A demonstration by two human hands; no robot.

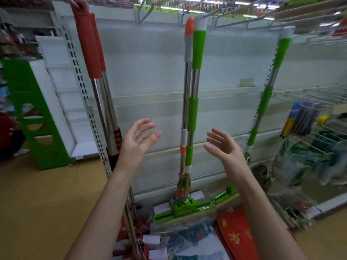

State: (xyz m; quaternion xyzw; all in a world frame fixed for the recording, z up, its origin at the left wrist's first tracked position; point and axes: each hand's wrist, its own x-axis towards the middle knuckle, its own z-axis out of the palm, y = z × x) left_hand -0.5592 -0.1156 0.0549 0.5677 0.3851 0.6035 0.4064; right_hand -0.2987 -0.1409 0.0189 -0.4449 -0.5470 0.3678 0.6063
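Both hands, left (138,139) and right (223,145), spread open, empty, flanking the green mop (195,102) without touching.

Red mop handles (88,44) cut off above — right-hand racks (315,132) blurred

Mops (193,111), red mat (234,233) on wooden floor (37,203)

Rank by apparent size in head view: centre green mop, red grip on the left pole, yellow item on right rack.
1. centre green mop, spans most of the frame height
2. red grip
3. yellow item, blurred, plainly smallest
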